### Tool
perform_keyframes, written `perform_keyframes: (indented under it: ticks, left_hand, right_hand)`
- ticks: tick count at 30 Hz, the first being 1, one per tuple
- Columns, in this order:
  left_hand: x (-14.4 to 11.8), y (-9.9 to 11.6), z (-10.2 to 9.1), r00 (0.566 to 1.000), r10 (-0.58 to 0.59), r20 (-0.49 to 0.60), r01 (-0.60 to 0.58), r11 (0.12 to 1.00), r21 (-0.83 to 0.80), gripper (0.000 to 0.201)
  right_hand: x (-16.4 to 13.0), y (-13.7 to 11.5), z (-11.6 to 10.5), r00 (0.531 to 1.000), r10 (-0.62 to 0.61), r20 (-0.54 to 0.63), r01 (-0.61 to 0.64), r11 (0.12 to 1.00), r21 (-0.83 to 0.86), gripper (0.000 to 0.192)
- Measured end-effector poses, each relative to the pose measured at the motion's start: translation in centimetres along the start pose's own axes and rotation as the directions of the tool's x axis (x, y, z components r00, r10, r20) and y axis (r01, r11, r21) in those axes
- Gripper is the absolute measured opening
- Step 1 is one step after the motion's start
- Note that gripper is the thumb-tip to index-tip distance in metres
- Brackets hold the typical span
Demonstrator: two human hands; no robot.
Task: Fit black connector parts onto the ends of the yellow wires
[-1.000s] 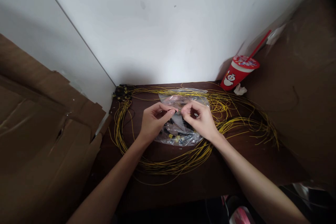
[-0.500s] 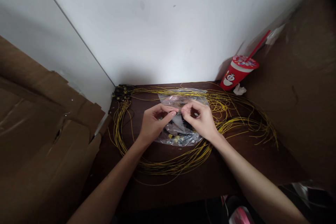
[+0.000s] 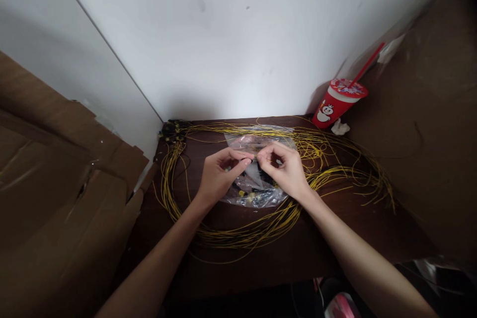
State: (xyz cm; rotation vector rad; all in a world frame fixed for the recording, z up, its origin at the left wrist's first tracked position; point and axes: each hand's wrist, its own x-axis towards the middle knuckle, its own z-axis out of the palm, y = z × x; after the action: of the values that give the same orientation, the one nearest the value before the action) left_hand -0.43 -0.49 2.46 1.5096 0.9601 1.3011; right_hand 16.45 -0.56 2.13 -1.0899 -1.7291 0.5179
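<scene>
The person's left hand [image 3: 218, 175] is hovering over the dark wooden counter [image 3: 298, 253], forearm running in from 7 o'clock, wrist slightly bent, thumb and forefinger pressed together at the tip while the other fingers are curling loosely underneath. The right hand [image 3: 285, 169] is mirroring it, forearm coming in from 5 o'clock, thumb and forefinger pinching toward the left hand so that the fingertips of both hands are nearly meeting. Between them a small piece is being pinched; it is too small to tell what it is, though a thin yellow strand seems to be running from it.

Directly below the hands a clear plastic bag [image 3: 257, 194] is lying on the counter, holding small black and yellow parts. A large loose coil of yellow wire [image 3: 335, 169] is ringing the bag and the hands, spreading widest toward 3 o'clock. A red cup with a straw [image 3: 337, 102] is standing at 1 o'clock against the white wall [image 3: 238, 35], and flattened cardboard [image 3: 63, 184] is leaning at 9 o'clock.

Compared with half a second ago, almost nothing is changing: both hands are keeping the same pinch in the same spot, the left fingertips only shifting very slightly, and the bag, wire and cup are staying put.
</scene>
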Motion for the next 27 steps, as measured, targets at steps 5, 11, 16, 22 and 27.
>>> perform_keyframes:
  ticks: [5,11,16,22,27]
  left_hand:
    - [-0.03,0.23,0.08,0.999,-0.035,-0.029,0.036,0.999,0.016,0.008]
    - [0.02,0.09,0.02,0.994,-0.083,-0.072,0.086,0.996,0.034,0.01]
    - [0.09,-0.12,0.02,0.994,-0.081,-0.072,0.084,0.996,0.043,0.011]
    - [0.03,-0.37,0.16,0.996,-0.036,-0.077,0.042,0.996,0.076,0.009]
    - [-0.05,-0.75,0.14,0.999,-0.009,-0.038,0.013,0.992,0.127,0.008]
  right_hand:
    - [0.01,-0.07,-0.02,1.0,0.024,0.015,-0.024,1.0,0.003,0.009]
    - [-0.08,-0.21,0.06,0.999,0.03,0.023,-0.031,0.999,0.041,0.009]
    - [-0.21,-0.32,0.29,0.998,0.033,0.046,-0.036,0.997,0.069,0.008]
    - [-0.29,-0.28,0.42,0.998,0.036,0.059,-0.039,0.998,0.05,0.007]
    - [-0.29,-0.32,0.36,0.997,0.05,0.056,-0.052,0.998,0.03,0.008]
